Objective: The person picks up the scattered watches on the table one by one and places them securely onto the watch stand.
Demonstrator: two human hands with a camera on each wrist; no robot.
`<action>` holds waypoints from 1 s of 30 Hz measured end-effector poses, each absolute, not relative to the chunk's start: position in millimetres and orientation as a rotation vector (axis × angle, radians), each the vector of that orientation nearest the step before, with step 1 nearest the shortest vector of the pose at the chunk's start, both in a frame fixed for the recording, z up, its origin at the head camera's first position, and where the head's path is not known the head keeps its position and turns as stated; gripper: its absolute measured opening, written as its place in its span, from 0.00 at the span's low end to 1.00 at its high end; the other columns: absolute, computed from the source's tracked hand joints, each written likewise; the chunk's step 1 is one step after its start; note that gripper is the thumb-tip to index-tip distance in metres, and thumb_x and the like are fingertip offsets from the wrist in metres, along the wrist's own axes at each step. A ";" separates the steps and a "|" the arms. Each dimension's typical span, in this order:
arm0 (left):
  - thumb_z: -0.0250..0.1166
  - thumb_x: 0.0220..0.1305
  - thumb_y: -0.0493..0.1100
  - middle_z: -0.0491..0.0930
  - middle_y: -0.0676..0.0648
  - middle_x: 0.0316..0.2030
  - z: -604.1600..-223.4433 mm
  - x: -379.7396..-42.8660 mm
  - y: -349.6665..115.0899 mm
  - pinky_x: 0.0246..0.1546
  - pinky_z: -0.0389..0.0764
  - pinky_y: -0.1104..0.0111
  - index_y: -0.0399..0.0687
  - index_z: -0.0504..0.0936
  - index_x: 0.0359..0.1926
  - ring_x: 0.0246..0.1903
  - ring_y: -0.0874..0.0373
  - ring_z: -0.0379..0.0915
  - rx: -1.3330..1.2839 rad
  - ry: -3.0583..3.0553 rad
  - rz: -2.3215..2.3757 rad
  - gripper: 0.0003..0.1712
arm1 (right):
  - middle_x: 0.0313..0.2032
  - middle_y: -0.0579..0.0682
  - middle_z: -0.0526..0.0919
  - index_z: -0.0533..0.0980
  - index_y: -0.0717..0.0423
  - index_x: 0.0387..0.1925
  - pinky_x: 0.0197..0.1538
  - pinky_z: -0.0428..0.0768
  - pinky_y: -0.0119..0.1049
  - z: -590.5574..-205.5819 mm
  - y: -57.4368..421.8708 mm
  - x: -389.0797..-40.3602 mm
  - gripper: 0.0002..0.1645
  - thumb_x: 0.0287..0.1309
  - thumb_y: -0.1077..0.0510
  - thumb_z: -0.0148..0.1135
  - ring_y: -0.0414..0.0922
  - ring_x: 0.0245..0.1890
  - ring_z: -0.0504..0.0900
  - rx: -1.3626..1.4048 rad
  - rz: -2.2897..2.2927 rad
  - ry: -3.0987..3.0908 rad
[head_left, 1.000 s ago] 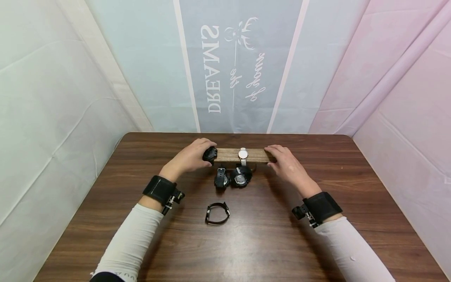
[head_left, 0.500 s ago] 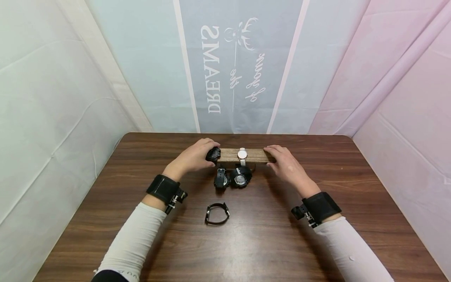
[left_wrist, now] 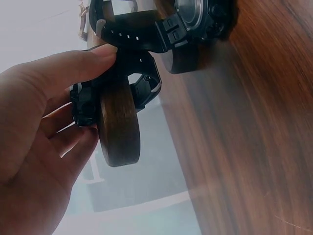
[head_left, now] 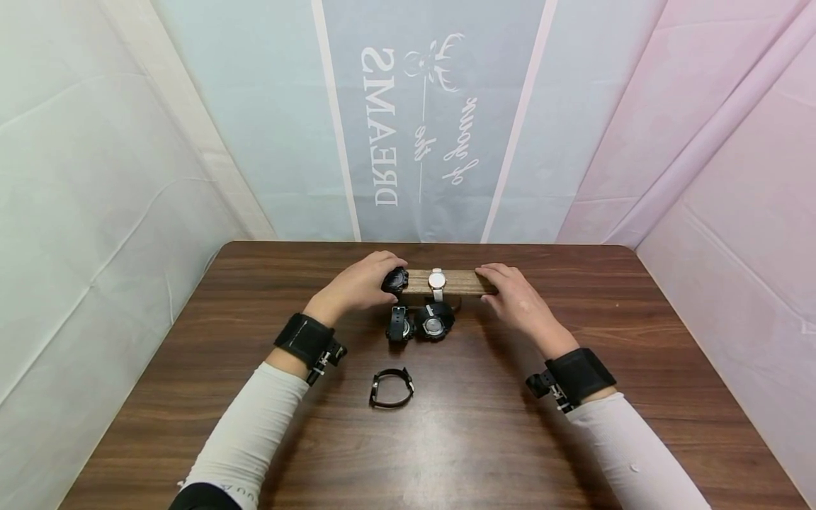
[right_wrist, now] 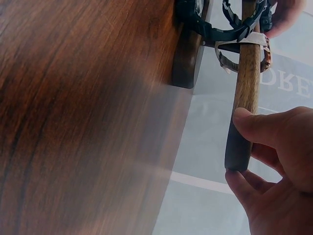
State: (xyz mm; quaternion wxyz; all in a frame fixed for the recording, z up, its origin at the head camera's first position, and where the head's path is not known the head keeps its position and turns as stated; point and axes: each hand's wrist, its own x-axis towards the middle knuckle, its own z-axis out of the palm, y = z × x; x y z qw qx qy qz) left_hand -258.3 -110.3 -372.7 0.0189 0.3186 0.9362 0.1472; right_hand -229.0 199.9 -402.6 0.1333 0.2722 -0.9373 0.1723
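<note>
A wooden bar (head_left: 468,282) of a watch stand runs across the far part of the table. My left hand (head_left: 362,282) grips a black watch (head_left: 395,280) near the bar's left end. In the left wrist view the strap of this black watch (left_wrist: 84,104) loops around the bar, whose rounded end (left_wrist: 121,134) sticks out past it. Further right on the bar sits a white-strapped watch (head_left: 437,280), dial up. My right hand (head_left: 523,297) grips the bar's right end, thumb (right_wrist: 249,122) on one side and fingers around the tip.
Two black watches, one with its dial hidden sideways (head_left: 399,324) and one showing a grey dial (head_left: 434,324), sit on a lower bar (right_wrist: 187,63) in front. Nearer me a black watch (head_left: 392,388) lies on its side on the brown table (head_left: 484,439). A printed curtain (head_left: 421,142) hangs behind.
My left hand has moved to the right, sliding the black watch along the bar toward the white-strapped one. My right hand stays on the bar's right end.
</note>
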 end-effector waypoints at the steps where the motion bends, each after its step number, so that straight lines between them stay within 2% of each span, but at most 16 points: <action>1: 0.69 0.51 0.48 0.67 0.46 0.59 -372.5 -258.4 -109.4 0.56 0.69 0.61 0.48 0.66 0.63 0.58 0.54 0.61 0.991 2.907 0.453 0.39 | 0.57 0.61 0.71 0.68 0.61 0.59 0.55 0.70 0.54 -402.7 199.9 -229.1 0.31 0.53 0.62 0.64 0.58 0.56 0.67 0.789 0.499 -2.719; 30: 0.70 0.49 0.50 0.68 0.50 0.58 -373.6 -258.9 -80.1 0.57 0.67 0.66 0.50 0.66 0.63 0.58 0.58 0.60 1.044 2.928 0.402 0.40 | 0.57 0.60 0.71 0.68 0.61 0.60 0.56 0.71 0.52 -401.5 200.8 -226.0 0.32 0.52 0.61 0.65 0.57 0.57 0.67 0.793 0.496 -2.715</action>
